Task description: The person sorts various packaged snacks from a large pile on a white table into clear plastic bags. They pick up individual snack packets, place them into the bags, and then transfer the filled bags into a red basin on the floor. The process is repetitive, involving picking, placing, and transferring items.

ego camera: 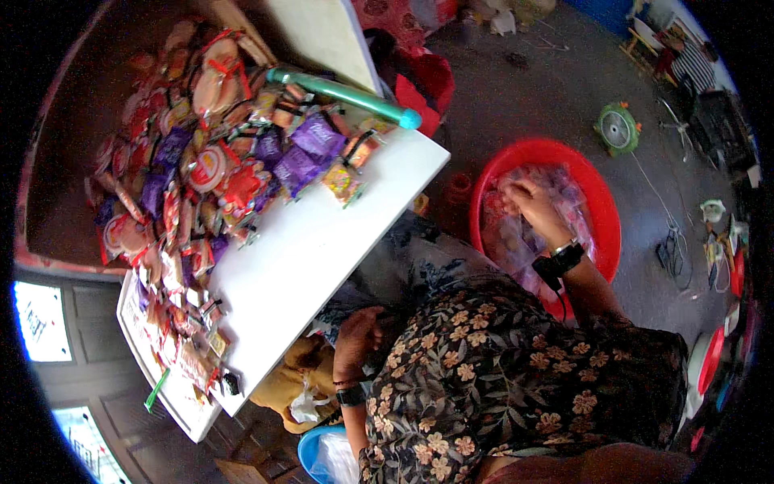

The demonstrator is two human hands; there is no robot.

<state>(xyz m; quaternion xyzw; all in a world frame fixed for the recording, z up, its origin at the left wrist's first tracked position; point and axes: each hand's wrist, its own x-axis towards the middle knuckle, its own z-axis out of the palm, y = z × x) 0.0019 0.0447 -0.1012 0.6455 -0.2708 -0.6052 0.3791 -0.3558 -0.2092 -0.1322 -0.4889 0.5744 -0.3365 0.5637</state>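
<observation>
My right hand (532, 202) is over a round red plastic tub (608, 224). Its fingers are bent and close to the plastic-wrapped packets (565, 193) inside; whether they grip any is not plain. My left hand (360, 339) rests against my lap, beside the edge of a white tabletop (320, 242), its fingers partly in shadow. On that tabletop lies a big heap of small wrapped sweets and snacks. Among them are purple packets (311, 145), a round red-and-white pack (207, 169), a yellow packet (341, 181) and a bundle tied with red ribbon (217, 78).
A green tube (344, 94) lies across the heap's far side. A green round fan (617, 129) stands on the dark floor with its cord trailing. Beneath the table are a yellow sack (290, 381) and a blue tub (311, 444). Another person (695, 63) is at the far right.
</observation>
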